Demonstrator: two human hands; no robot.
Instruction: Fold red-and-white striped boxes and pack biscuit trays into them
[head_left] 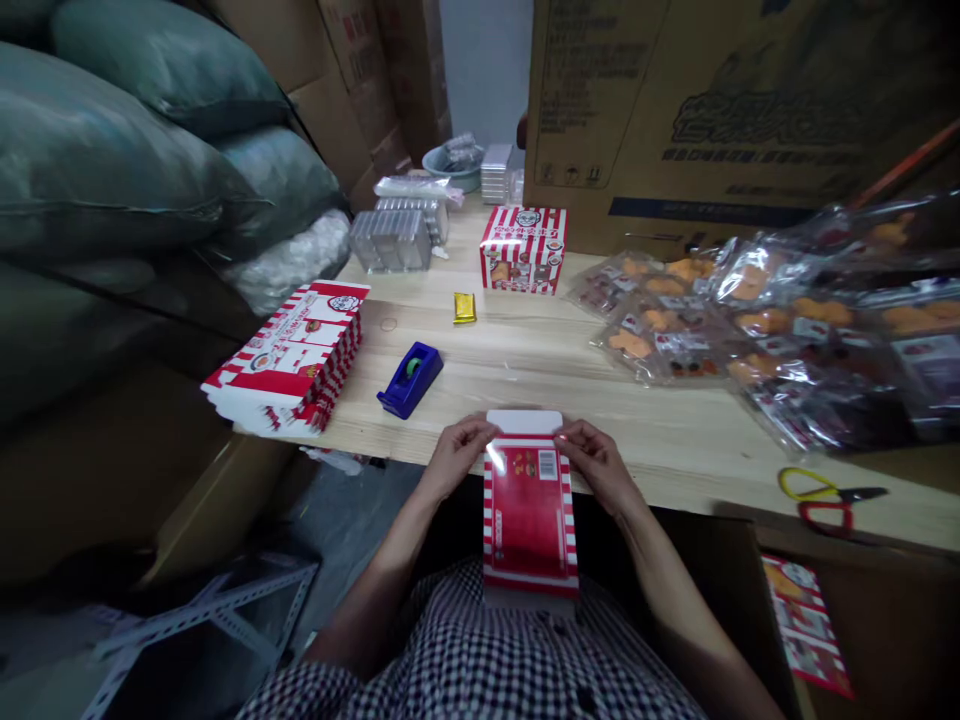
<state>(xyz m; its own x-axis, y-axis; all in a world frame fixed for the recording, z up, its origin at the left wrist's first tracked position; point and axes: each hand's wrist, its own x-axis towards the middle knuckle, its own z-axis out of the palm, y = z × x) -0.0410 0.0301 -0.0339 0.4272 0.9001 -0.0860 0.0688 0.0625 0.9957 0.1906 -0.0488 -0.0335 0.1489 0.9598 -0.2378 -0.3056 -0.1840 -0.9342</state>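
A red and white striped cardboard box [529,515] is held upright against my lap, its white end flap pointing away from me over the table edge. My left hand [459,455] pinches its upper left corner between thumb and fingers. At the upper right corner, my right hand [596,462] grips it the same way. A barcode shows near the top of the red panel. On the table just beyond my left hand lies a blue tape dispenser [411,380]. Farther off is a small yellow packet [464,308], with a formed striped box [523,250] behind it.
A stack of flat striped cartons [289,350] lies at the left table edge. Clear plastic packs with orange pieces [667,310] cover the right side. Scissors [825,497] rest by the right front edge. Clear plastic trays [391,240] stand at the back left; a large cardboard carton [637,120] is behind.
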